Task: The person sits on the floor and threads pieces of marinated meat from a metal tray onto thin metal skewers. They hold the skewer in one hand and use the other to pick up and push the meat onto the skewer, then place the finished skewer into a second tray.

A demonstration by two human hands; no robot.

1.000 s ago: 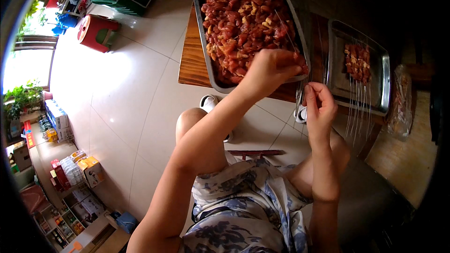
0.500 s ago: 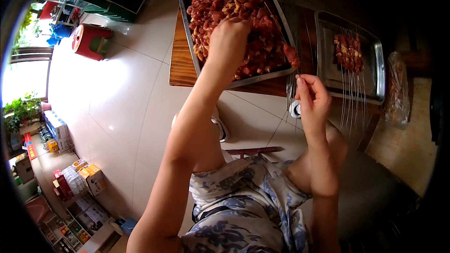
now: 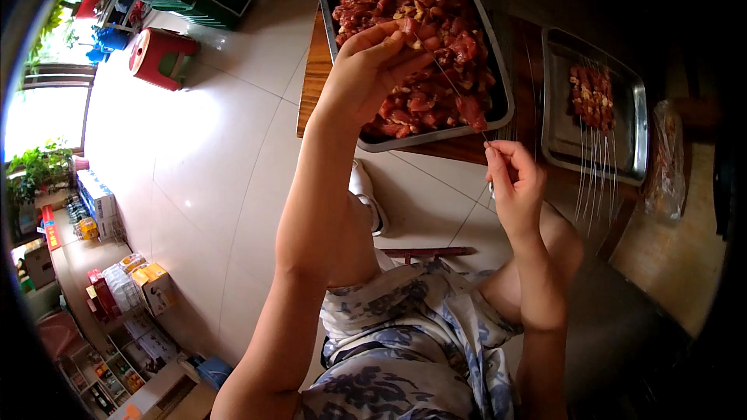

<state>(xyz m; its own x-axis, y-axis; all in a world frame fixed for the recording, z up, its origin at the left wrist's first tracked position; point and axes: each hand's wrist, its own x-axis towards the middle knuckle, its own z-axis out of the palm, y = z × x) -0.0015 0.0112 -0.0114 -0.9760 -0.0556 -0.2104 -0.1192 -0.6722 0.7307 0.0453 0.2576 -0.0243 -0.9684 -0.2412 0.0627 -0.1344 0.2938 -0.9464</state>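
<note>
My right hand (image 3: 517,180) pinches the lower end of a thin metal skewer (image 3: 445,74) that slants up to the left. A chunk of raw meat (image 3: 471,112) is threaded low on it, just above my right fingers. My left hand (image 3: 372,70) is over the large tray (image 3: 504,101) heaped with raw meat pieces (image 3: 397,113). Between its thumb and fingertips it holds a small piece of meat (image 3: 408,26) at the skewer's upper tip. Whether the tip has pierced that piece is too small to tell.
A second metal tray (image 3: 559,136) on the right holds several loaded skewers (image 3: 593,101), their bare ends over its near edge. Both trays rest on a wooden table (image 3: 313,78). A clear plastic bag (image 3: 666,163) lies further right. A red stool (image 3: 159,58) stands at the far left.
My left hand has come up out of the meat heap with a piece and turned toward the skewer's tip. The view has shifted slightly; my right hand still holds the skewer.
</note>
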